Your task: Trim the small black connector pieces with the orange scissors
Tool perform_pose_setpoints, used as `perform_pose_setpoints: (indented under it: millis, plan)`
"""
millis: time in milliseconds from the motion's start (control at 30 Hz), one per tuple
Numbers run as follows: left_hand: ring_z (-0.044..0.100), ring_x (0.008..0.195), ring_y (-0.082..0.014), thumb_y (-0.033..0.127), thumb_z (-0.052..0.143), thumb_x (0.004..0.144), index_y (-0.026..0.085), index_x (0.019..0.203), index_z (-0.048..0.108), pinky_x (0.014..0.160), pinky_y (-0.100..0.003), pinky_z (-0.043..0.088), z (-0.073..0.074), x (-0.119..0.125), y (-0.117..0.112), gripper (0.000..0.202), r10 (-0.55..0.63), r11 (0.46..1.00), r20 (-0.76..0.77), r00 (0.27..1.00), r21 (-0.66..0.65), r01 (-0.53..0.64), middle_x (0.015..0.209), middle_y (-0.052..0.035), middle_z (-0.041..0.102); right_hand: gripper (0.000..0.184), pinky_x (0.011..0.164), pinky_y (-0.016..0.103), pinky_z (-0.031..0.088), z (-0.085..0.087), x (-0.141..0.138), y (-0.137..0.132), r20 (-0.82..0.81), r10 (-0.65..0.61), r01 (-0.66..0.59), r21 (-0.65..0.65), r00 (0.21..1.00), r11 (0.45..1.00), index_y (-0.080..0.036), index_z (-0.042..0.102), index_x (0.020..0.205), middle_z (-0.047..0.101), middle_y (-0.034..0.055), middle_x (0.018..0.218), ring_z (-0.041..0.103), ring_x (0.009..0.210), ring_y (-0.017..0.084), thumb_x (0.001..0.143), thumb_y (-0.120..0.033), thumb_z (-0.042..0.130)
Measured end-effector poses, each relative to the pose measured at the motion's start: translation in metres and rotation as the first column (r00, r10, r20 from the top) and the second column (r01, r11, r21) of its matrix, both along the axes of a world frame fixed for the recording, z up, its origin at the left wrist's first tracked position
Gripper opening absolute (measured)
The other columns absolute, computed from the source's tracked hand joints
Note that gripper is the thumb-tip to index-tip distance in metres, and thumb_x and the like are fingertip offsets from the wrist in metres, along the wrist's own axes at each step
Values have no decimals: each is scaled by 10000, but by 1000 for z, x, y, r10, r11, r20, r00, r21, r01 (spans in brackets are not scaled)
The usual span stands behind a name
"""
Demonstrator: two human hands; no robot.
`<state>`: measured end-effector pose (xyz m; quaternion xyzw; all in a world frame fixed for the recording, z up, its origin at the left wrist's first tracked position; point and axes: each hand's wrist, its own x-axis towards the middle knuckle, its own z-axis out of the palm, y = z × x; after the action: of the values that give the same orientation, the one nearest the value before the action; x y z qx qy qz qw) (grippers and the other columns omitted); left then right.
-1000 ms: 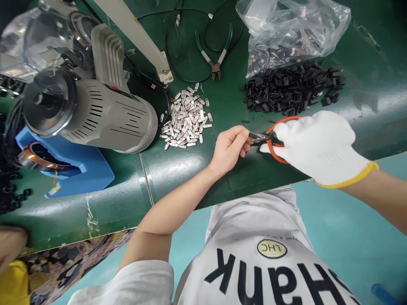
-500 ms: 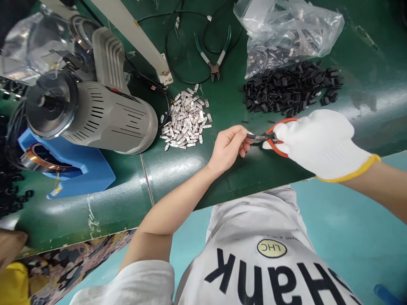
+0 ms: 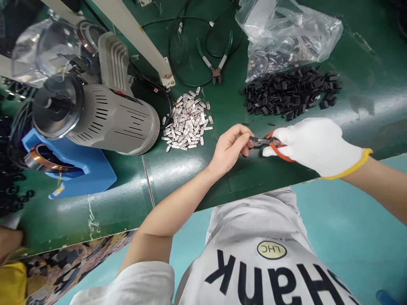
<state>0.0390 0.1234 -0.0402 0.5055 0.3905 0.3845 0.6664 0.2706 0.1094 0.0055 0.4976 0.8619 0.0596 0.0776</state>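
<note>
My bare left hand (image 3: 233,144) pinches a small black plastic piece (image 3: 253,138) between thumb and fingers, just above the table's front part. My right hand (image 3: 313,146), in a white glove with a yellow cuff, is wrapped round orange-handled pliers (image 3: 274,145). The jaws of the pliers meet the black piece at my left fingertips; whether they grip or cut it is too small to tell. Behind my right hand lies a heap of black plastic pieces (image 3: 291,91). Left of my left hand is a pile of small silvery metal connectors (image 3: 186,120).
A clear plastic bag (image 3: 292,38) of small parts stands behind the black heap. Green-handled cutters (image 3: 216,73) lie at the back among black cables. On the left are a grey machine (image 3: 111,114) and a blue tape dispenser (image 3: 92,173). Another person's arm (image 3: 9,243) shows at the left edge.
My right hand has shifted slightly left and turned a little, with the orange handles tilting. The black piece shows more clearly at my left fingertips. The view has moved slightly.
</note>
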Motion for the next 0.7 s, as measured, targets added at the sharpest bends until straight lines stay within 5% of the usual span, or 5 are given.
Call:
perform_pose_setpoints:
  millis: [100, 200, 400, 567, 700]
  plan:
    - [593, 586, -81, 505, 645, 948, 185, 1048, 619, 621, -238, 497, -2, 0, -1, 336, -16, 998, 27, 1000, 67, 14, 815, -10, 695, 731, 621, 315, 107, -2, 1, 0, -30, -82, 78, -117, 996, 990, -204, 664, 799, 470, 22, 512, 309, 502, 148, 925, -829, 308]
    - [579, 579, -77, 521, 638, 950, 180, 922, 593, 609, -231, 479, -4, -1, -3, 345, 4, 995, -15, 1000, 101, -3, 778, -4, 675, 756, 602, 313, 118, -1, 1, -1, -52, -125, 112, -205, 991, 972, -200, 685, 812, 536, 39, 549, 325, 499, 148, 925, -837, 294]
    - [523, 532, -74, 564, 639, 935, 184, 790, 528, 546, -221, 422, -1, 0, -3, 421, -4, 1000, 1, 1000, 23, 4, 664, 23, 604, 654, 608, 317, 97, -9, 0, -7, -96, -125, 128, 27, 988, 991, -193, 709, 886, 527, 45, 540, 368, 534, 172, 941, -761, 390]
    - [456, 502, -68, 576, 654, 919, 191, 739, 488, 515, -216, 378, 3, 1, -4, 456, 39, 999, 1, 999, -22, -39, 595, 44, 543, 499, 636, 343, 73, -4, -2, -3, -32, 35, -31, 118, 999, 992, -218, 533, 620, 354, 12, 472, 202, 505, 144, 972, -559, 440]
    - [425, 491, -61, 563, 647, 929, 193, 739, 473, 509, -212, 357, 3, 3, -5, 451, 61, 998, -5, 998, -12, -61, 573, 53, 517, 391, 650, 353, 74, 4, -1, 3, 3, 121, -120, 128, 993, 984, -230, 464, 600, 297, -5, 476, 100, 523, 133, 954, -396, 456]
